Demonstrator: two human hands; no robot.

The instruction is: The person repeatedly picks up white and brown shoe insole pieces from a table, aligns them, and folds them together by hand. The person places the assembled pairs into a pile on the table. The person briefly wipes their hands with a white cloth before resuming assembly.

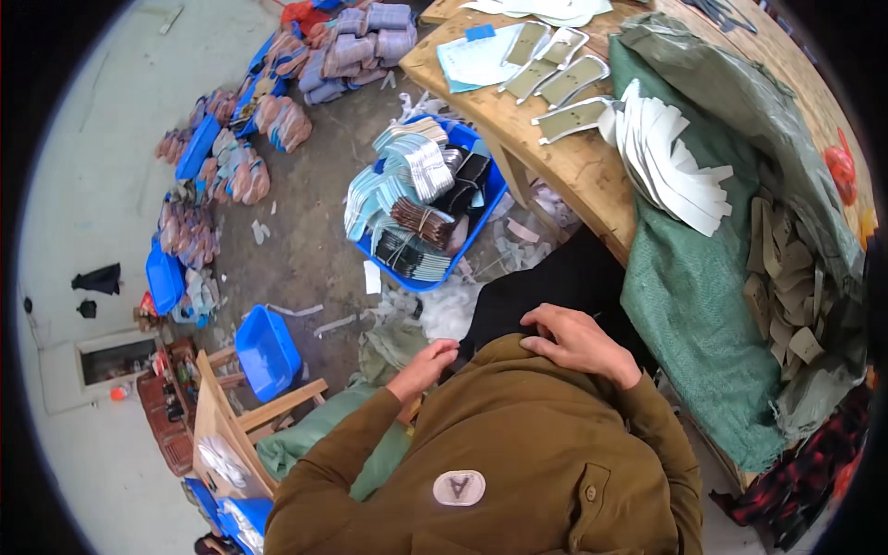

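In front of my waist, my right hand (585, 344) lies on the lower front of my brown jacket (527, 444), its thumb and fingers apart and holding nothing I can see. My left hand (424, 370) is beside the jacket's left edge, above my dark trousers (536, 296). Its fingers stretch forward loosely, with nothing visible in them. On the wooden table (573, 171) to the right, several white-edged olive pieces (573, 81) lie near a fan of white curved strips (668, 162). The strips rest partly on a green woven sack (694, 305).
A blue crate (425, 282) piled with bundled pieces stands on the floor ahead, scraps around it. Another blue crate (268, 353) is at left. Bundles (282, 125) line the far left floor. Tan pieces (786, 287) fill the sack's opening; a wooden stand (222, 407) is lower left.
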